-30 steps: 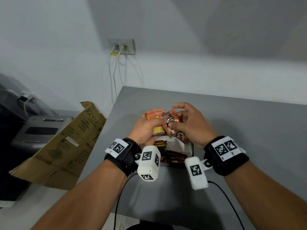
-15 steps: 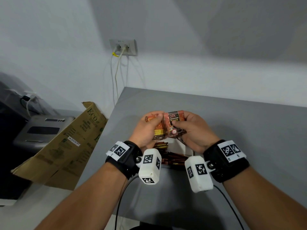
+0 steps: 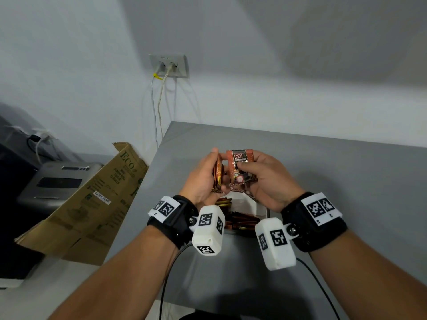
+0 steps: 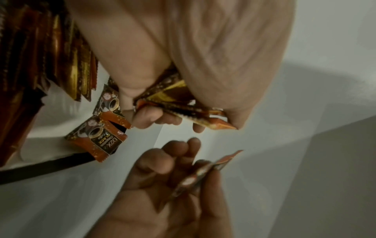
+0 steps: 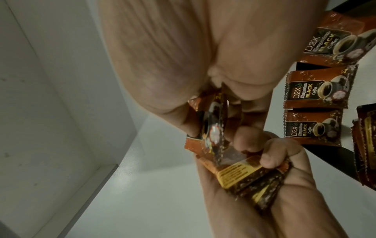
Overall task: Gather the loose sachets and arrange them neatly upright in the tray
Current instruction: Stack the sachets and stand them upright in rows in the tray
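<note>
The left hand (image 3: 203, 179) grips a small stack of orange-and-brown foil coffee sachets (image 5: 250, 175), fingers curled round them; how many are in the stack cannot be told. The right hand (image 3: 265, 181) pinches one orange "D2X" coffee sachet (image 3: 240, 167) upright, just beside that stack. Below both grips sits the white tray (image 3: 254, 206), holding a row of upright sachets (image 3: 240, 221). Only the right wrist view shows three loose sachets (image 5: 317, 90) lying face-up beyond the hands, on the grey tabletop (image 3: 346, 172).
</note>
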Motion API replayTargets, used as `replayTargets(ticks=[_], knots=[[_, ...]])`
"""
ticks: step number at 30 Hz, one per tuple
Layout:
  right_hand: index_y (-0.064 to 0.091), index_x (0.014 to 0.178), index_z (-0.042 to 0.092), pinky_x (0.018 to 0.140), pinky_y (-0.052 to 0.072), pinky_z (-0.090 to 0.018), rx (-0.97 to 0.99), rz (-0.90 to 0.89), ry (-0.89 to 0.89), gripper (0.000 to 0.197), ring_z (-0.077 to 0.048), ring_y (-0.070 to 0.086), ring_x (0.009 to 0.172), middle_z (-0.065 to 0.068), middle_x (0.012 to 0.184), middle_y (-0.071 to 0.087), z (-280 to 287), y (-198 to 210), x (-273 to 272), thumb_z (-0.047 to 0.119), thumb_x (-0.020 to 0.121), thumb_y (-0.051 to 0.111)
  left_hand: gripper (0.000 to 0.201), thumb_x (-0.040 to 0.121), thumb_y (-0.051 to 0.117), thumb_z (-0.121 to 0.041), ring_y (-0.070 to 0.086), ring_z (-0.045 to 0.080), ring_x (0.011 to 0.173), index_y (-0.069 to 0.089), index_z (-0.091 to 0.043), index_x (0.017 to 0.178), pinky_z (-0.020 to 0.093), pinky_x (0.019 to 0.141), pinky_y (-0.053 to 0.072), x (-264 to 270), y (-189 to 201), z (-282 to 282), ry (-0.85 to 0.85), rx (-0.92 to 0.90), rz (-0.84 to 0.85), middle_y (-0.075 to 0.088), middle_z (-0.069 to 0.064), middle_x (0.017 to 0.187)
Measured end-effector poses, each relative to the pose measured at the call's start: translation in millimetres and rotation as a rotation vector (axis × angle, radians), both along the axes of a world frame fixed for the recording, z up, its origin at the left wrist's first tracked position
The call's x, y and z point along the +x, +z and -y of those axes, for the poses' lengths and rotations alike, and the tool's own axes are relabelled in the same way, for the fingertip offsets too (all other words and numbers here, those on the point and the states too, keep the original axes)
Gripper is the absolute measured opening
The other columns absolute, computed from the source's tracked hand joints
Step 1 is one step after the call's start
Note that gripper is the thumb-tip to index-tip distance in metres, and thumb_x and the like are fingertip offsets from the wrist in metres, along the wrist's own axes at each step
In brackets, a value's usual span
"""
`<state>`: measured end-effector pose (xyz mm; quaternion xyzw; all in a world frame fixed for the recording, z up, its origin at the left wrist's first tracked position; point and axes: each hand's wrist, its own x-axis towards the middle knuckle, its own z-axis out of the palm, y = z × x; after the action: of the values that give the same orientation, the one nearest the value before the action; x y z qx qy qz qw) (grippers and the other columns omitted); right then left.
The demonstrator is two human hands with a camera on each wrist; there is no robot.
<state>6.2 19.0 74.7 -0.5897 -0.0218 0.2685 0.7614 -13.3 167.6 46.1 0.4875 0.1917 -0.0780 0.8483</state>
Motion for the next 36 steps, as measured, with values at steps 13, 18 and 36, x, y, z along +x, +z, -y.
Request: replayTargets(ticks=[13,18,36], knots=[[0.058,0.104,0.021,0.084,0.058,-0.043,-0.596,0.344,-0.058,0.01,-0.019,0.069,0.093,-0.004,0.103,0.069,2,1,5,0.019,0.094,0.06,0.022,0.099,0.057,-0.025,0.068,0.026,0.07,0.064,-0.005,0.093,0.037,0.063,0.058,-5,6,4,0.119,0.127,0.064,0.07,0.014,0.079],[0.059,0.107,0.011,0.077,0.058,-0.037,-0.257,0.083,-0.065,0.011,-0.019,0.07,0.085,-0.011,0.101,0.071,1,-2,6,0.006,0.1,0.054,0.042,0.103,0.045,-0.041,0.068,0.035,0.087,0.07,-0.007,0.1,0.052,0.086,0.055,-5,6,5,0.101,0.096,0.033,0.072,0.022,0.096],[0.06,0.113,0.009,0.057,0.054,-0.027,-0.114,-0.099,0.015,0.016,-0.021,0.067,0.08,-0.01,0.096,0.072,9,-11,-3,0.003,0.097,0.058,0.037,0.083,0.058,0.021,0.064,0.028,0.077,0.059,-0.012,0.098,0.039,0.066,0.058,-1,-6,1,0.164,0.133,0.176,0.064,0.015,0.091]])
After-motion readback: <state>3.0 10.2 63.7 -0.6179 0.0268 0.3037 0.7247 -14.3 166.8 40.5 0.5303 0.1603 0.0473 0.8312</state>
